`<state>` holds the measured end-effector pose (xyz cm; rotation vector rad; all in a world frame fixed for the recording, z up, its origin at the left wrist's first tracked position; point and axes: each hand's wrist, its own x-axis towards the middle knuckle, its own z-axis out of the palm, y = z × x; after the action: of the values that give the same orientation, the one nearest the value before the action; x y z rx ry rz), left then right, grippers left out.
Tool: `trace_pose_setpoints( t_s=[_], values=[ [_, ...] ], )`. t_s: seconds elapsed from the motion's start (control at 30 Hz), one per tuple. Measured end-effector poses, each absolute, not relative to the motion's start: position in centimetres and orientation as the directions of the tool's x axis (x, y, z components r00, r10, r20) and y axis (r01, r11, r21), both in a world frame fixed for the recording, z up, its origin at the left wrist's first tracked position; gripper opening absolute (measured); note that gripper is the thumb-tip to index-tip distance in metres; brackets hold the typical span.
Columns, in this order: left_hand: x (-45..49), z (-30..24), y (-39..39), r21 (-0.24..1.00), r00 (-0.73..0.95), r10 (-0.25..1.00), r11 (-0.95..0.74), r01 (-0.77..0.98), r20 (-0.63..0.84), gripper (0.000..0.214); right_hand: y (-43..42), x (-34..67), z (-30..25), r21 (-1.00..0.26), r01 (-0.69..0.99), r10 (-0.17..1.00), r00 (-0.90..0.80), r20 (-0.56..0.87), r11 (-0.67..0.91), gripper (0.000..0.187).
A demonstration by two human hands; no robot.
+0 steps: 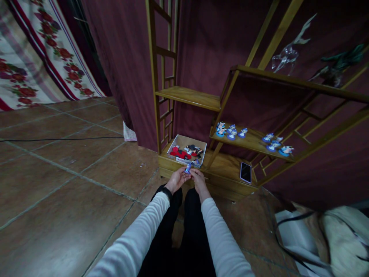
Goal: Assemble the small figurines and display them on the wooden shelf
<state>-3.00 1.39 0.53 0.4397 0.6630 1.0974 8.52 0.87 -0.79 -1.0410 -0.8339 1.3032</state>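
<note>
Between my two hands, just in front of the white box, is a small blue-purple figurine [188, 168]. My left hand [178, 179] has its fingers closed on the figurine's left side and base. From the right, my right hand [198, 180] pinches the same figurine. The open white box [204, 154] sits on the low shelf and holds several red, black and white figurines [186, 153]. Similar blue and purple figurines [232, 132] stand in a cluster on the middle shelf's left part, with another cluster of figurines [273, 145] further right.
A wooden display shelf [190, 96] with upright posts surrounds the box. A phone [245, 172] lies on its bottom board. Higher up stand a clear glass animal ornament [285, 57] and a dark green ornament [337, 65]. Bags [343, 234] lie on the tiled floor at right.
</note>
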Motion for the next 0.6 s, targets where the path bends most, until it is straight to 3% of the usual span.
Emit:
trace_pose_setpoints(
  t_s=[0.2, 0.37, 0.6],
  values=[
    [-2.7, 0.9, 0.9, 0.698, 0.299, 0.938, 0.331, -0.635, -0.173, 0.03, 1.3, 8.5, -1.7, -0.924, -0.381, 0.967, 0.249, -0.058, 0.043, 0.021],
    [-2.2, 0.5, 1.0, 0.769, 0.19, 0.971, 0.233, -0.595, -0.147, 0.045, 1.1, 8.4, -1.1, -0.896, -0.443, 0.974, 0.216, -0.069, 0.034, 0.022],
    [-2.1, 0.0, 1.2, 0.882, 0.066, 0.994, 0.108, -0.459, -0.087, 0.049, 0.7, 8.4, -0.4, -0.891, -0.453, 0.974, 0.212, -0.083, 0.023, 0.025]
  ],
)
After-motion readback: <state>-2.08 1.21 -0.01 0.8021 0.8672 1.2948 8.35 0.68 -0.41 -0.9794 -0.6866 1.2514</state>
